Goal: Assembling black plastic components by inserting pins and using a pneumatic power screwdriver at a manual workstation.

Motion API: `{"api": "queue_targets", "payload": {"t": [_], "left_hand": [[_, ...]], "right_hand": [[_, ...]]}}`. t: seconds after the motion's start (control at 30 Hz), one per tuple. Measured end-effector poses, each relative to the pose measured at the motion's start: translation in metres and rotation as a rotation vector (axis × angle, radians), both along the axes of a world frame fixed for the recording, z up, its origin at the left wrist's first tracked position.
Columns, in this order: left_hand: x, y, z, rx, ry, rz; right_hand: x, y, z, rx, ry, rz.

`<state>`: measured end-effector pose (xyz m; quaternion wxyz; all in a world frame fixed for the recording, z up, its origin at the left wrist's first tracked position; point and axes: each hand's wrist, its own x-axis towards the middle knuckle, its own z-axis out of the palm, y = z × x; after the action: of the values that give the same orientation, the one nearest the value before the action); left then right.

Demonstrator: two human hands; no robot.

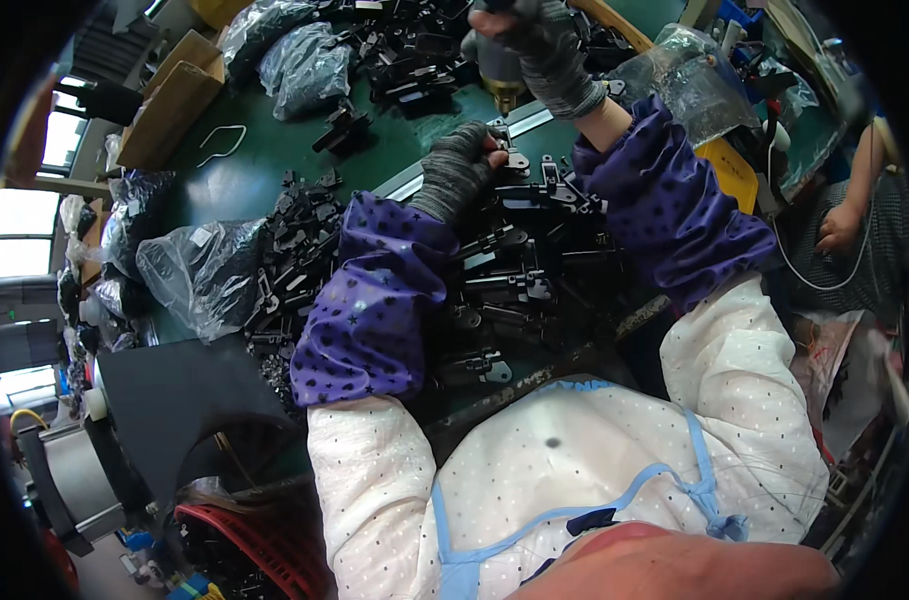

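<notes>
Left fingers [498,159]: bent beside a small silver metal bracket [518,161]; your grip cannot be told.
Right fingers [492,23]: closed around your gray, brass-tipped cylindrical tool [501,70], beyond the left fingers.

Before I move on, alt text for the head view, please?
The gray-gloved left hand is at a silver hinge-like part over a green workbench; the gloved right hand is raised beside a brass-tipped tool. Black parts and clear plastic bags lie around.
</notes>
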<state>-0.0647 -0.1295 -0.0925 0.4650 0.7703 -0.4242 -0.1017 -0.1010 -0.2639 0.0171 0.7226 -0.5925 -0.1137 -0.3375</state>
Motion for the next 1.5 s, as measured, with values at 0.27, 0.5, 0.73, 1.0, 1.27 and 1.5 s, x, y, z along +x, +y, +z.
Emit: {"api": "queue_targets", "payload": {"t": [0.27,0.5,0.73,1.0,1.27,1.5], "left_hand": [[-0.002,-0.004,0.007,0.062,0.011,0.011],[-0.002,0.002,0.004,0.002,-0.066,0.040],[-0.001,0.000,0.003,0.029,-0.058,0.013],[0.001,-0.002,0.001,0.035,-0.086,-0.018],[0.002,-0.004,0.001,0.067,-0.106,-0.021],[-0.003,0.000,0.006,0.075,-0.056,0.017]], "right_hand": [[0.011,-0.031,-0.052,0.008,0.304,0.159],[0.008,-0.002,-0.041,0.176,0.006,0.172],[0.032,-0.046,-0.082,-0.060,0.296,0.143],[0.015,-0.034,-0.062,-0.220,0.211,-0.069],[0.008,-0.021,-0.040,0.003,0.023,0.143],[0.004,-0.008,-0.040,0.050,0.055,0.105]]}}
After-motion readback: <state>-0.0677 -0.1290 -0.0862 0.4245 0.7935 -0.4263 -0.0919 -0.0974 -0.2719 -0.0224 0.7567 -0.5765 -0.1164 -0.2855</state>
